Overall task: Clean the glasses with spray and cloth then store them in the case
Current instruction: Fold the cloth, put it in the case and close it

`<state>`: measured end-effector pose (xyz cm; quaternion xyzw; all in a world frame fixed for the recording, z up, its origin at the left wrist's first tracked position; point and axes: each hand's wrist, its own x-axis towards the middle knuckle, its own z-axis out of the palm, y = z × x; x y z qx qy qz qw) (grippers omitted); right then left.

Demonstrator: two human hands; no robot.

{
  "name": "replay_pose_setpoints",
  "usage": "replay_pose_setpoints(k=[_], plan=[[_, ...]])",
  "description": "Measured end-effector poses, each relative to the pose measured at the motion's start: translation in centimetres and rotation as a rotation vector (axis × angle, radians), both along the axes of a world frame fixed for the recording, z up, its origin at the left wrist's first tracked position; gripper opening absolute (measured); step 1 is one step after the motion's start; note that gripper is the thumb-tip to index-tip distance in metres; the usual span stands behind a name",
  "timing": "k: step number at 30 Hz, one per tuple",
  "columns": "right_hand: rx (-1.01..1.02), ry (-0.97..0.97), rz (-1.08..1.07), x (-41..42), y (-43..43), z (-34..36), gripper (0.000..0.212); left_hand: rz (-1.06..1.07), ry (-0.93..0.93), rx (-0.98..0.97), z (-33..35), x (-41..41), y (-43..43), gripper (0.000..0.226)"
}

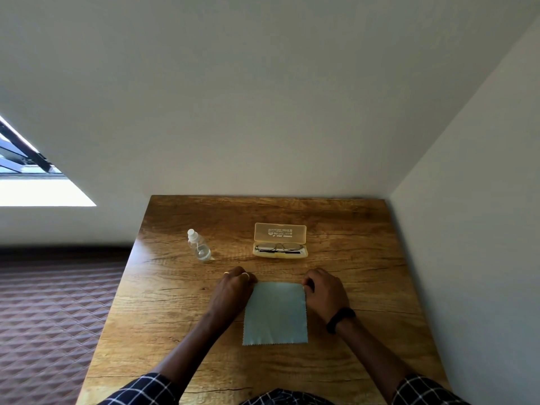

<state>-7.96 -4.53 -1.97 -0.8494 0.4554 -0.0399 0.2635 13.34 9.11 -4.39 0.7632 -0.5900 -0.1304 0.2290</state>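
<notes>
A pale blue cloth [275, 314] lies flat on the wooden table [350, 287] in front of me. My left hand [233, 290] pinches its far left corner and my right hand [324, 290] pinches its far right corner. Beyond the cloth, a translucent yellow case [280, 232] stands open with its lid up. The dark-framed glasses [279, 247] lie folded inside its lower half. A small clear spray bottle [198, 246] with a white cap stands upright to the left of the case.
The table fits into a corner, with white walls behind it and along its right side. Past its left edge lies a brown quilted surface [49, 317]. A window [26, 171] shows at the far left.
</notes>
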Motion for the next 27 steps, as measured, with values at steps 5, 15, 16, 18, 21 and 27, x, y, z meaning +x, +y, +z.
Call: replay_pose_setpoints(k=[5,15,16,18,21,27], plan=[[0.022,-0.047,-0.036,0.1,-0.3,0.3,0.018,0.051,0.083,-0.055,0.6,0.2,0.0,0.009],[0.023,-0.141,0.010,-1.4,1.0,0.5,0.019,-0.026,0.104,-0.120,1.0,-0.2,2.7,0.014],[0.018,-0.147,0.026,-1.8,1.3,0.3,0.020,-0.033,0.094,-0.122,1.0,-0.5,3.2,0.013],[0.017,-0.154,0.052,-2.6,1.9,0.0,0.020,-0.042,0.066,-0.113,0.9,-1.0,4.3,0.010],[0.029,-0.181,0.080,-3.8,2.7,-0.6,0.020,-0.040,0.027,-0.078,0.9,-1.8,6.1,0.007],[0.025,-0.164,0.129,-5.6,3.9,-1.4,0.017,-0.014,0.011,-0.022,0.5,-3.9,8.7,0.016]])
